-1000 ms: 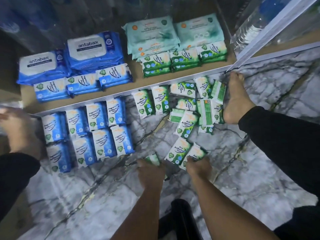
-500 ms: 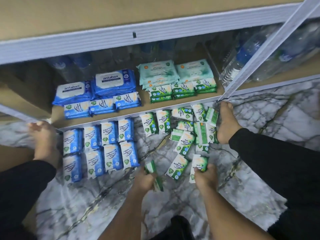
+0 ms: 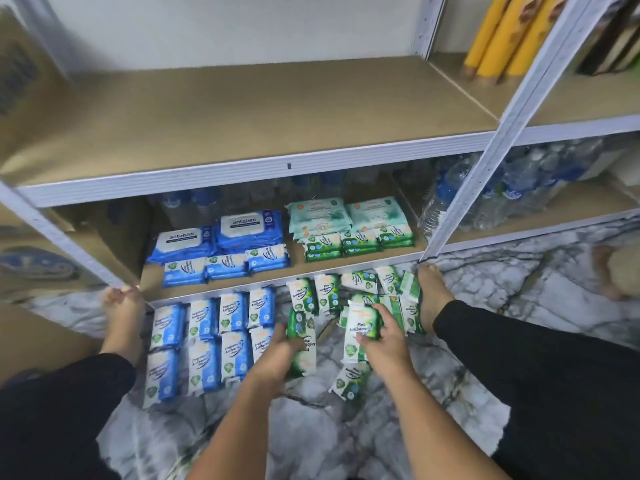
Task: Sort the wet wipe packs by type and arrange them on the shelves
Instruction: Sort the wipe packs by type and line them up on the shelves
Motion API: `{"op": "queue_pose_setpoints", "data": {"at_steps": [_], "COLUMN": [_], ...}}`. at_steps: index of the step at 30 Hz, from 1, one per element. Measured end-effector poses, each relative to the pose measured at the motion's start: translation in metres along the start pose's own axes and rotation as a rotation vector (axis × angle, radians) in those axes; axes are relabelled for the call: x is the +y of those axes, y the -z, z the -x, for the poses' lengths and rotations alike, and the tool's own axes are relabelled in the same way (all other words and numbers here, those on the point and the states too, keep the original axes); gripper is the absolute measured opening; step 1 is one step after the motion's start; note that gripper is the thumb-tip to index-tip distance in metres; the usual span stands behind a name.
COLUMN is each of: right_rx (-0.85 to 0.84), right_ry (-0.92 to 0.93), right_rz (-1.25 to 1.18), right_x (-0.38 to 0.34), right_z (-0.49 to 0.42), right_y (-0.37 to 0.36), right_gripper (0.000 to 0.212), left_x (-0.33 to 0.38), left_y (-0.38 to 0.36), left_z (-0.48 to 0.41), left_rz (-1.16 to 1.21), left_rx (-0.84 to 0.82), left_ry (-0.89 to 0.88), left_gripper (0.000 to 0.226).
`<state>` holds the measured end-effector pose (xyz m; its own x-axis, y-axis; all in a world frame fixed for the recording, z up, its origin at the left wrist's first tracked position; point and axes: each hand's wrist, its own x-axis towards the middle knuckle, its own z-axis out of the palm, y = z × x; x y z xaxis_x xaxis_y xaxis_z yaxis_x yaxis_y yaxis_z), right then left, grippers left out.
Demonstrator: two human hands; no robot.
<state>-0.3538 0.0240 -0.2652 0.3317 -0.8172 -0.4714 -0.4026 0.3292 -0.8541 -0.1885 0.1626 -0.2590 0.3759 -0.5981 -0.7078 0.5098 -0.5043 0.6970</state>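
Nearest in: left hand [image 3: 280,355] is curling round a small green stack [image 3: 302,344], looks like a few packs, held just above the floor [image 3: 311,427]. Right hand [image 3: 384,341] is gripping a single pine pack [image 3: 360,336], fingers wrapping its right edge. One stray green pack [image 3: 349,381] is lying just under the right wrist. Left of the hands, the blue grid [image 3: 204,344] is sitting in two tidy rows on the floor, just beside the left hand. Past the hands, the loose green pile [image 3: 360,284] is overlapping itself, running up to the lower shelf [image 3: 152,278] and butting against the right foot [image 3: 431,296]. On that shelf the small green row [image 3: 360,242] is sitting in front of teal packs [image 3: 346,213], and the small blue row [image 3: 227,266] in front of antabax packs [image 3: 247,226]. The upper shelf [image 3: 259,109] is overhanging the bay. I'm reading this as mid-gather of greens for the shelf row. Risks: the left stack is fanning, so a slick wrapper could be slipping out on the lift. The left forearm is working right beside the blue grid and could be knocking it crooked. A full hand going in under that low overhang could be clipping the stacked green row and toppling it.
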Motion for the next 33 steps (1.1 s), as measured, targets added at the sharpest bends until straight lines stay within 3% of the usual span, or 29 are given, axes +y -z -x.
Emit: {"op": "queue_pose_setpoints", "data": {"at_steps": [5,10,14,17,21,25,30,33], "right_rx": [-0.019,-0.016,0.000,0.015,0.015,-0.014,-0.073,-0.112], "right_ry": [-0.020,-0.011,0.010,0.032,0.054,0.052,0.010,-0.019], "right_rz": [0.047,0.063,0.051,0.052,0.058,0.049,0.082,0.119], "right_x": [0.014,0.021,0.014,0.007,-0.005,-0.014,-0.015,-0.008], "right_z": [0.006,0.002,-0.002,-0.006,-0.006,-0.005,-0.002,-0.001], "right_y": [-0.007,-0.008,-0.009,-0.013,-0.015,-0.016,-0.017,-0.016], "right_gripper": [0.077,0.078,0.076,0.076,0.074,0.067,0.068,0.066], "left_x": [-0.007,-0.008,0.010,0.031,0.059,0.072,0.041,0.013], "left_y": [-0.004,-0.001,0.000,0.003,0.006,0.006,0.008,0.011], "left_z": [0.018,0.016,0.018,0.016,0.021,0.026,0.013,0.009], "left_rz": [-0.145,-0.270,-0.434,-0.476,-0.367,-0.305,-0.383,-0.370], "left_rx": [0.020,0.000,0.034,0.097,0.211,0.252,0.258,0.208], "left_ry": [0.032,-0.017,-0.150,-0.308,-0.520,-0.627,-0.491,-0.364], "left_gripper": [0.039,0.054,0.066,0.055,0.032,0.036,0.018,0.025]}}
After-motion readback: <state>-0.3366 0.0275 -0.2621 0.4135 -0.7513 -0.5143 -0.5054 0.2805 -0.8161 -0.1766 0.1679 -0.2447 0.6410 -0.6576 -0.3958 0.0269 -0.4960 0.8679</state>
